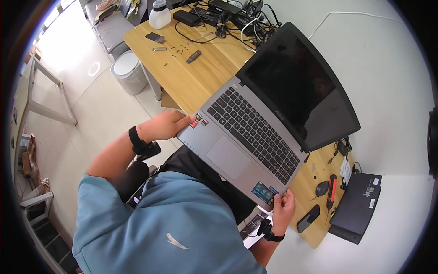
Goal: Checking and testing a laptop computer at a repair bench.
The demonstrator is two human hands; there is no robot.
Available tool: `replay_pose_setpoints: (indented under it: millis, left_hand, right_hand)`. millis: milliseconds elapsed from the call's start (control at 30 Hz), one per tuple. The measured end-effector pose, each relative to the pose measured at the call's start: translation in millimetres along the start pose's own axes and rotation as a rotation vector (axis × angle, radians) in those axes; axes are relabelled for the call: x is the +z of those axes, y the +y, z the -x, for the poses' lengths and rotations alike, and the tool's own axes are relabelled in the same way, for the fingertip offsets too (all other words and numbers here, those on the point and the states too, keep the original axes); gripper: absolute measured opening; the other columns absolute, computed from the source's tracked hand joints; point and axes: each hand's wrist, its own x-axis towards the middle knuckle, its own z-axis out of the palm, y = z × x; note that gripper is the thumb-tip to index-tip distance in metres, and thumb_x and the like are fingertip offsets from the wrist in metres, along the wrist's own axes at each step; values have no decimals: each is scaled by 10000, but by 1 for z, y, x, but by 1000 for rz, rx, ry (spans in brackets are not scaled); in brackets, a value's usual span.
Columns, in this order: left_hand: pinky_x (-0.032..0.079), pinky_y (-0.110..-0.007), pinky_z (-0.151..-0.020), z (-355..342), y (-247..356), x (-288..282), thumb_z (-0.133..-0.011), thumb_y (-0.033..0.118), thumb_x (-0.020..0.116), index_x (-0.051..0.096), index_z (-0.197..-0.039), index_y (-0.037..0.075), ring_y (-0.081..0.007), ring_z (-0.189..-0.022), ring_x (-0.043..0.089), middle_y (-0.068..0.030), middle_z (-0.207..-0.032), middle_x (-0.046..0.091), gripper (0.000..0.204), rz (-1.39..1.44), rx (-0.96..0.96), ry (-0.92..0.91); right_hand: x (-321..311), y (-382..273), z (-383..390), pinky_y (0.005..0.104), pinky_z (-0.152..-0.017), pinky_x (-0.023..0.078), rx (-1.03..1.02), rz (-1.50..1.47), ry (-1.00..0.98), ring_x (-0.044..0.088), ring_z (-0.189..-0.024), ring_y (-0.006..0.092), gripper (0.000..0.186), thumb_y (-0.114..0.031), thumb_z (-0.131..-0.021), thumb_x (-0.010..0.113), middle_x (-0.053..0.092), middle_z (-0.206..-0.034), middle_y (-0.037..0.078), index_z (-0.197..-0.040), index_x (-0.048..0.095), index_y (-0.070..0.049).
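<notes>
An open grey laptop (pixel 255 137) with a black keyboard and a dark screen (pixel 296 86) lies tilted over the front edge of a wooden table (pixel 200 77). My left hand (pixel 166 125) grips the laptop's front left corner, thumb on the palm rest by small stickers. My right hand (pixel 284 208) holds the front right corner beside a blue sticker. Both wrists wear black bands.
To the right lie a red-handled screwdriver (pixel 331 191), a black phone (pixel 308 218), a small dark object (pixel 322 187) and a black box (pixel 356 205). At the far end are small screws (pixel 175 50), tangled cables and chargers (pixel 228 18) and a white bottle (pixel 160 14). A white bin (pixel 128 71) stands on the floor.
</notes>
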Motion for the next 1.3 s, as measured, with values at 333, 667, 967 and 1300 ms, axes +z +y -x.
replay_pose_setpoints:
  millis: [333, 667, 967, 1300]
  left_hand:
    - [516, -474, -998, -47, 48, -24, -1098, 375, 539, 585, -1475, 95, -394, -1113, 667, -200, -1139, 672, 472, -391, 516, 249]
    - [546, -487, -947, -94, 66, -13, -1103, 456, 502, 568, -1515, 107, -415, -1045, 693, -215, -1121, 668, 545, -540, 498, 209]
    - [534, -468, -954, -95, 64, -12, -1097, 449, 524, 542, -1546, 85, -408, -1049, 673, -214, -1102, 654, 579, -525, 536, 213]
    - [532, -385, -937, -79, 11, -22, -1026, 107, 632, 701, -1174, -20, -332, -1045, 674, -177, -1106, 699, 206, -156, 624, 344]
  right_hand:
    - [5, 3, -4, 223, -616, 396, -41, -33, 117, 502, -678, 49, 535, -225, -1006, 801, 582, -747, -27, -1398, 586, 69]
    - [10, -9, 1, 224, -625, 378, -19, 20, 123, 487, -681, 47, 468, -167, -1015, 770, 563, -757, -46, -1391, 602, 56]
    - [13, -4, 2, 228, -605, 412, -36, 5, 166, 499, -649, 55, 485, -158, -990, 791, 567, -716, -28, -1393, 628, 55]
    - [9, -14, -1, 281, -563, 454, -86, 115, 230, 543, -596, 98, 440, -224, -960, 824, 606, -683, 32, -1299, 688, 22]
